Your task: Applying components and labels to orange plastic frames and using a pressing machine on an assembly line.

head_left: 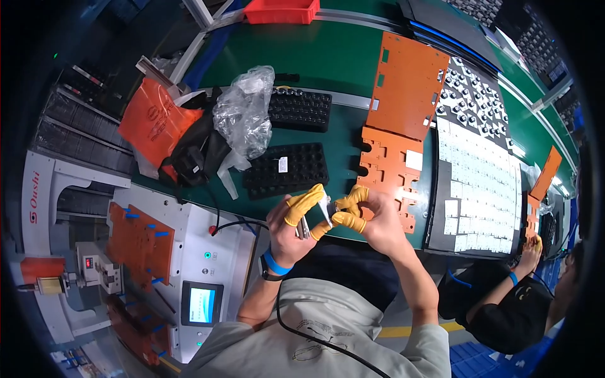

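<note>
Both hands are raised close together in front of my body, with yellow finger covers on their fingers. My left hand point(295, 222) is closed on a small white plate point(325, 208), which stands tilted between its fingers. A slim silvery metal tool point(304, 228), perhaps tweezers, also sits in that hand. My right hand point(372, 217) pinches a small dark part point(335, 210) against the plate's right side; its exact kind is hidden by the fingers. Just beyond the hands lies a black tray with round pockets point(302, 169), and to their right an orange fixture board with cutouts point(384, 160).
Another black tray point(318, 112) holds small parts. Crumpled clear plastic point(246, 116) and an orange bag point(157, 116) lie left. White plates with black round parts point(472, 94) and white sheets point(479, 183) lie right. A machine with a screen point(201, 304) stands left; a co-worker point(517, 302) sits right.
</note>
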`<state>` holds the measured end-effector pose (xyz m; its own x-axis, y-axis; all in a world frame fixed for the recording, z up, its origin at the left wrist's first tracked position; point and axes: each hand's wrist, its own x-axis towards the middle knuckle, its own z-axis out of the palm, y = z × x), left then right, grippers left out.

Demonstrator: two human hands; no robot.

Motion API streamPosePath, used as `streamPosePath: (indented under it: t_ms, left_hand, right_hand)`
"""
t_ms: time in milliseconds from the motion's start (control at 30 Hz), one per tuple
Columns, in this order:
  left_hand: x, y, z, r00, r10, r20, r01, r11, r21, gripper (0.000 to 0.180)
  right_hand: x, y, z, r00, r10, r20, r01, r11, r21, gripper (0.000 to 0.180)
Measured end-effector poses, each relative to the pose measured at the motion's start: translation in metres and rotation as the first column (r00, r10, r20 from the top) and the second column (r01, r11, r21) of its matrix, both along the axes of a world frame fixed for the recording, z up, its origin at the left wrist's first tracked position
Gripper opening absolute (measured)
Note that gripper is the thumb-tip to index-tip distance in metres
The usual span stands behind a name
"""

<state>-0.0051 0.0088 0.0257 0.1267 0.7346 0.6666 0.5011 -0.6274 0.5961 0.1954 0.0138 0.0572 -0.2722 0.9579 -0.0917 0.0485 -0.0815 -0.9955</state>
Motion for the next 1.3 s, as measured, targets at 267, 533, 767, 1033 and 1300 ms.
streamPosePath:
  t_ms: [267, 533, 767, 1033, 1300]
  left_hand:
    - [0.019, -0.002, -0.013, 0.984, 0.029, 0.177, 0.004, 0.983, -0.182, 0.054]
    - [0.063, 0.008, -0.023, 0.973, 0.122, 0.198, -0.101, 0.989, -0.112, 0.055]
    - [0.097, 0.009, -0.021, 0.997, -0.075, 0.037, 0.082, 0.954, -0.29, 0.051]
    - [0.094, 0.007, -0.03, 0.979, -0.138, 0.149, 0.185, 0.909, -0.374, 0.046]
    - [0.087, 0.009, -0.036, 0.957, -0.13, 0.258, 0.231, 0.88, -0.416, 0.039]
  right_hand:
    - [-0.001, -0.005, -0.007, 0.979, -0.141, 0.144, 0.086, 0.938, 0.336, 0.033]
    - [-0.004, -0.017, -0.034, 0.895, -0.429, -0.125, 0.438, 0.897, 0.056, 0.028]
    - [0.042, -0.011, -0.071, 0.711, -0.701, 0.051, 0.66, 0.691, 0.294, 0.017]
    - [0.148, 0.01, -0.076, 0.504, -0.562, 0.656, 0.595, 0.776, 0.208, 0.034]
    - [0.155, 0.03, -0.096, 0.645, -0.362, 0.674, 0.476, 0.879, 0.016, 0.032]
